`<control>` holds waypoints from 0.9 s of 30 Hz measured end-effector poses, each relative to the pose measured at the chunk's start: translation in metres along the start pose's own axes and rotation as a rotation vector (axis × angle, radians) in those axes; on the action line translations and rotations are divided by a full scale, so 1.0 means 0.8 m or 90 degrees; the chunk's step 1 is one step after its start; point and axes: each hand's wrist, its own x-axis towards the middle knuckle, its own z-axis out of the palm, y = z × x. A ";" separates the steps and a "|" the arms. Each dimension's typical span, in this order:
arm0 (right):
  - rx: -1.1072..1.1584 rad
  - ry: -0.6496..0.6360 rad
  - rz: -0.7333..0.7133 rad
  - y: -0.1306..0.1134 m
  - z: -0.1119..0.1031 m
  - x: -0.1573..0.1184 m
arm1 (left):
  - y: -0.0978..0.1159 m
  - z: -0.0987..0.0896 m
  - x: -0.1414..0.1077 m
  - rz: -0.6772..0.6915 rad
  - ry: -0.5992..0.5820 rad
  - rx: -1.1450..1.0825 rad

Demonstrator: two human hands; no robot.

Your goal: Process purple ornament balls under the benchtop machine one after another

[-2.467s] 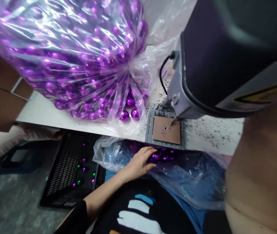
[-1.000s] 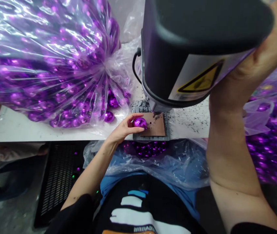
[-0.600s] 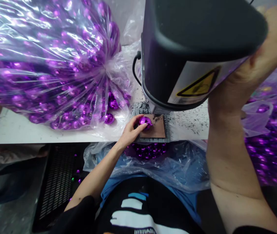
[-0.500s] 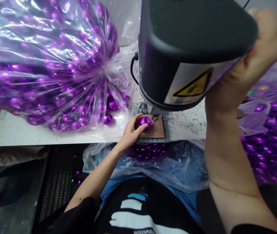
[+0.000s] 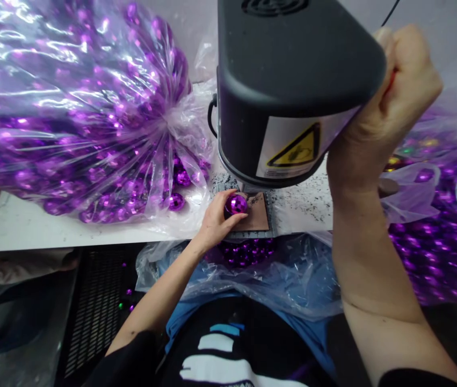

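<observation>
My left hand (image 5: 217,217) holds a shiny purple mirror-ball bauble (image 5: 236,205) between thumb and fingers. The bauble rests at a brown pad (image 5: 258,217), close beside the narrow lower tip of a black machine (image 5: 284,80). A yellow warning triangle marks the machine's side. Beside the machine's right edge, my right hand (image 5: 399,97) is closed in a fist. Whatever it grips is hidden behind the machine and the fingers.
A large clear bag of purple baubles (image 5: 91,123) fills the left of the white table (image 5: 51,226); a loose bauble (image 5: 176,202) lies by its mouth. More baubles fill a bag (image 5: 445,242) at right and plastic over the lap (image 5: 246,252). Dark flakes litter the tabletop.
My left thumb has slid lower on the bauble, so more of its face shows. The machine and my right hand appear farther left as the view shifts.
</observation>
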 end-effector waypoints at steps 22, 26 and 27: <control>0.015 0.009 -0.032 0.015 -0.002 0.001 | 0.016 0.042 0.016 -0.071 -0.012 0.101; 0.020 0.002 -0.009 0.013 -0.004 -0.001 | 0.012 0.045 0.016 -0.074 -0.002 0.106; 0.017 0.001 -0.004 0.012 -0.005 -0.002 | 0.012 0.045 0.016 -0.076 0.002 0.109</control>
